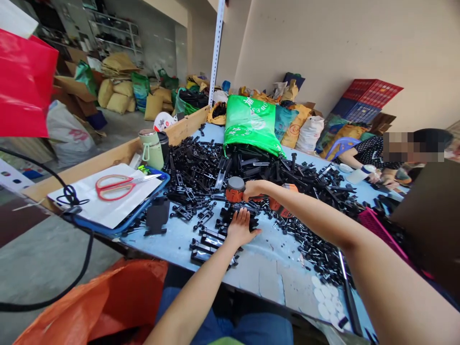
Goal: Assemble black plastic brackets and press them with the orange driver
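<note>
One tool [235, 193] in right hand [252, 189], black parts [224, 222] under left [240, 231]

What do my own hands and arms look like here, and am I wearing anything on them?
Your left hand and right hand are ungloved, with no watch or bracelet showing. No sleeve shows on the left arm or right arm.

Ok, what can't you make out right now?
All in the head view:
- Black parts under the left hand: covered by it.
- Orange tool: grip hidden by the right hand; tip too small.
- Orange bag: cut off by the bottom edge.
- Other person's hands: too small to tell what they hold.
</note>
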A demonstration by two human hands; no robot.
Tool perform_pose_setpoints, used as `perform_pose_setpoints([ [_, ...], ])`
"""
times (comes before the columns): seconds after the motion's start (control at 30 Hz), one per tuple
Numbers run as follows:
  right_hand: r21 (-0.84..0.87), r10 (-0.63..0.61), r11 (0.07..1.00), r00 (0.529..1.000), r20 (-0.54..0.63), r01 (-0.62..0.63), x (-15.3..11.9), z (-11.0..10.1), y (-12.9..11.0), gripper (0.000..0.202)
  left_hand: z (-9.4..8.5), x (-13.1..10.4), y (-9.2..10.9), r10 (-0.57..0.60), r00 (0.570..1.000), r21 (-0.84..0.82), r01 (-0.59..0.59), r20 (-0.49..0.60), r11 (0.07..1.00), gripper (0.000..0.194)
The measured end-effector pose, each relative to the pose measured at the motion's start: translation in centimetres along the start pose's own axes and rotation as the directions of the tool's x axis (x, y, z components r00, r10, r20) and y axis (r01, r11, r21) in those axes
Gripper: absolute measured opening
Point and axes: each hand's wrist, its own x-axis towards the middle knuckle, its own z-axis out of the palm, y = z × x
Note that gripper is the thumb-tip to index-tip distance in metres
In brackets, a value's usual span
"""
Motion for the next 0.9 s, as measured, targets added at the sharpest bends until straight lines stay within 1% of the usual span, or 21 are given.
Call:
perform_pose_setpoints([
  [0.1, -0.064, 0.020, 0.998, 0.993, 0.118, -0.012, 0.0, 0.1, -0.4, 0.025, -0.8, -0.1, 0.2, 0.003, 1.000, -0.010, -0.003, 0.015, 1.000, 0.090],
  [0.2, -0.102, 0.034, 0.995, 0.983, 0.181, -0.016, 0.0, 0.6, -0.8, 0.027, -1.4, -0.1, 0.3, -0.006, 0.999, -0.029, 0.008, 0.043, 1.000, 0.091],
  [0.4, -0.151, 0.046, 0.988, 0.978, 0.205, -0.015, -0.6, 1.8, -1.9, 0.019, -2.0, 0.6, 0.5, -0.007, 0.995, -0.060, 0.013, 0.096, 0.998, 0.093],
  [0.47, -0.161, 0.034, 0.987, 0.977, 0.211, 0.001, -1.2, 1.8, -2.2, 0.017, -2.6, 0.1, 0.5, -0.001, 0.993, -0.070, 0.009, 0.115, 0.998, 0.093],
  [0.53, -0.165, 0.011, 0.986, 0.973, 0.232, 0.029, -1.9, 1.8, -2.3, 0.016, -3.4, -1.4, 0.4, 0.018, 0.990, -0.082, -0.006, 0.140, 0.997, 0.090],
  [0.63, -0.171, -0.027, 0.982, 0.958, 0.287, 0.079, -2.8, 2.1, -2.3, 0.018, -4.3, -5.2, 0.0, 0.059, 0.981, -0.108, -0.039, 0.182, 0.993, 0.085],
  [0.73, -0.188, -0.046, 0.976, 0.944, 0.326, 0.112, -3.2, 2.9, -2.2, 0.018, -4.6, -8.8, -0.5, 0.073, 0.985, -0.098, -0.059, 0.155, 0.993, 0.084],
  [0.8, -0.208, -0.047, 0.971, 0.941, 0.335, 0.122, -3.3, 3.5, -2.2, 0.018, -4.6, -9.9, -0.5, 0.085, 0.989, -0.087, -0.075, 0.119, 0.993, 0.082],
  [0.9, -0.245, -0.048, 0.960, 0.942, 0.333, 0.136, -3.6, 4.1, -2.3, 0.018, -4.4, -9.7, 0.0, 0.072, 0.992, -0.097, -0.061, 0.108, 0.993, 0.082],
])
